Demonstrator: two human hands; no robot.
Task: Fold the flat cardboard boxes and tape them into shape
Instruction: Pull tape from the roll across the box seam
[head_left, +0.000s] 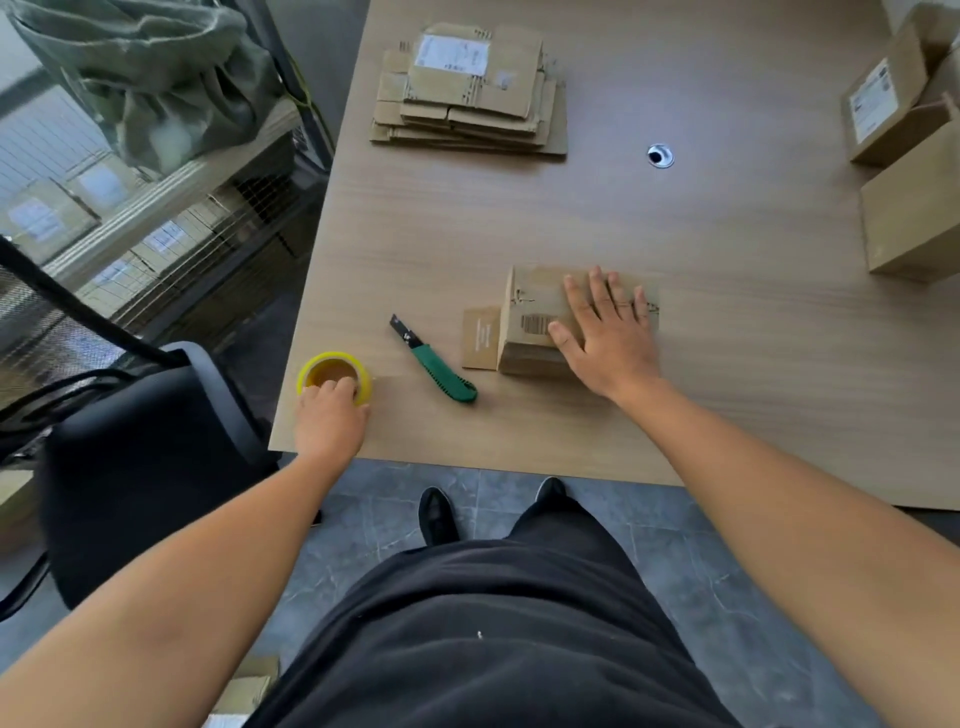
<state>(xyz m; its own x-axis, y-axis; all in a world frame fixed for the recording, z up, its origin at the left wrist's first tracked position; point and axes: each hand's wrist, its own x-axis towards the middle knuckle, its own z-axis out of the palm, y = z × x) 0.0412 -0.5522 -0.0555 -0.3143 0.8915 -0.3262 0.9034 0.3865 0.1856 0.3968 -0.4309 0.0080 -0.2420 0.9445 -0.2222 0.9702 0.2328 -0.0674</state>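
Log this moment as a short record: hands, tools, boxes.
left hand: grips tape roll
right hand: flat on folded box, fingers spread
utility knife: lies between tape roll and folded box, untouched
flat boxes: stacked at the far side
assembled boxes: grouped at the right edge

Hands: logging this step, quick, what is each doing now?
Left hand: grips the tape roll.
Right hand: open, flat on the folded box.

Two bare forearms (208, 571) — loose black trousers (493, 623), plain black shoes (438, 514)
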